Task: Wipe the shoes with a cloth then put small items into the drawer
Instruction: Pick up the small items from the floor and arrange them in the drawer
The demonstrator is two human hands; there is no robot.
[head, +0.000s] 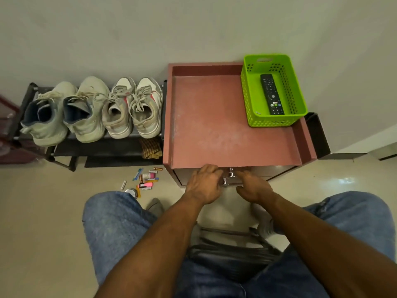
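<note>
Two pairs of pale sneakers (92, 110) stand on a black shoe rack (32, 89) at the left. A yellow checked cloth (150, 148) lies on the rack's lower shelf. Several small items (146, 179), batteries and little packets among them, are scattered on the floor. My left hand (204, 183) is curled at the drawer front (187, 176) of the pink cabinet (214, 125), its fingertips on a metal knob (224, 181). My right hand (253, 186) reaches toward a second knob (231, 173) with fingers and thumb apart. The drawer looks shut.
A green perforated basket (251, 108) holding a black remote (271, 94) sits on the cabinet's back right corner. A dark bin (318, 136) stands to the cabinet's right against the wall. My knees in blue jeans frame the floor below.
</note>
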